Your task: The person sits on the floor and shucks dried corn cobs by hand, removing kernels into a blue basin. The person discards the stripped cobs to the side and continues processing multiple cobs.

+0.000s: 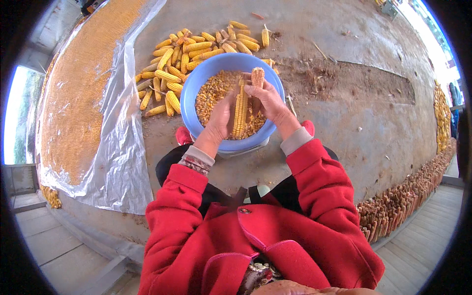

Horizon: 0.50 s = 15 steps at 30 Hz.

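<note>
Over a blue plastic basin (188,110) holding loose corn kernels (214,92), my two hands meet around a yellow ear of corn (240,108) that has some of its kernels gone. My left hand (223,114) is against the ear's left side, its fingers blurred and partly hidden. My right hand (267,97) grips a bare reddish corncob (257,76), which points up and away from me, while its thumb lies near the top of the ear. The lower part of the cob is hidden behind the fingers.
Whole ears of corn (167,75) lie heaped beyond and left of the basin. Farther left, kernels (77,84) are spread on plastic sheeting (123,147). Bare cobs (402,202) line the right edge of the concrete floor (354,129), with more yellow ears (441,118) at the far right.
</note>
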Motion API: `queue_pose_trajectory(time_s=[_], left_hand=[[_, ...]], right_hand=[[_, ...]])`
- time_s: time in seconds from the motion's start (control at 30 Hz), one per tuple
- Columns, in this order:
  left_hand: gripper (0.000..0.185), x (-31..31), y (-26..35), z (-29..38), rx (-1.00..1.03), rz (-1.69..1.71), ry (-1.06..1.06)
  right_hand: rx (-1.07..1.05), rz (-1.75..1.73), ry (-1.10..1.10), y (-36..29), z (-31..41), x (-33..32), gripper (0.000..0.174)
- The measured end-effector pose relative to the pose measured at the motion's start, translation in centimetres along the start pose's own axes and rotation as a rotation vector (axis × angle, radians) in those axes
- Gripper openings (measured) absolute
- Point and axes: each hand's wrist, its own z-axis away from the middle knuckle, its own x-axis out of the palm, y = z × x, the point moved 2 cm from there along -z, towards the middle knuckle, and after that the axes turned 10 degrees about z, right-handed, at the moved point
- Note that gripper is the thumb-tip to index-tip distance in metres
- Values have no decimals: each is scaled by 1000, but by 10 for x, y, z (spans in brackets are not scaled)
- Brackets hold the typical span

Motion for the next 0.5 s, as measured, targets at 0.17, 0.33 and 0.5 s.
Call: queue_pose_trajectory(time_s=[0.17,0.33,0.5], left_hand=[[41,10,-4,9,192,22,9],[36,15,5,14,279,-99,-44],[38,22,6,13,344,-176,1]], right_hand=[[-97,54,-1,1,6,4,41],[-92,61,-2,-5,15,9,44],[-103,-34,-6,-12,15,15,44]])
